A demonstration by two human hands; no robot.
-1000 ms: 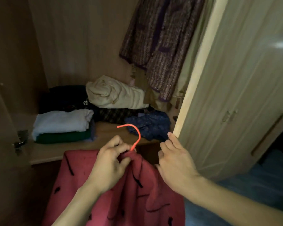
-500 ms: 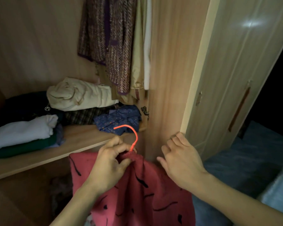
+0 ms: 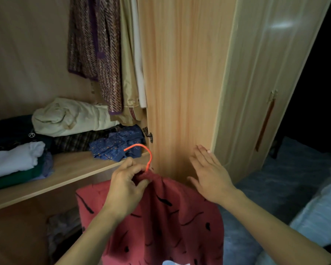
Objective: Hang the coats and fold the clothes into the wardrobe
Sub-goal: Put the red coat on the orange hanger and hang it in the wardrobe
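Note:
A red garment with black marks [image 3: 161, 222] hangs from an orange hanger whose hook [image 3: 143, 152] sticks up in front of the wardrobe shelf. My left hand [image 3: 127, 186] grips the garment's neck at the base of the hook. My right hand [image 3: 210, 176] is flat, fingers straight, against the inner face of the open wardrobe door [image 3: 182, 92]. A brown patterned coat [image 3: 97, 46] and pale garments [image 3: 132, 54] hang inside at the top.
The wooden shelf [image 3: 69, 173] carries folded clothes: a white and green stack [image 3: 15, 163], a cream bundle [image 3: 69, 117], dark items and a blue patterned piece [image 3: 118, 144]. A shut wardrobe door with a handle [image 3: 266, 123] stands at the right. A bed [image 3: 313, 217] lies lower right.
My view has turned right and up, showing more of the hanging coats. My right hand went from the door's edge to lying flat on its inner face. My left hand keeps its hold.

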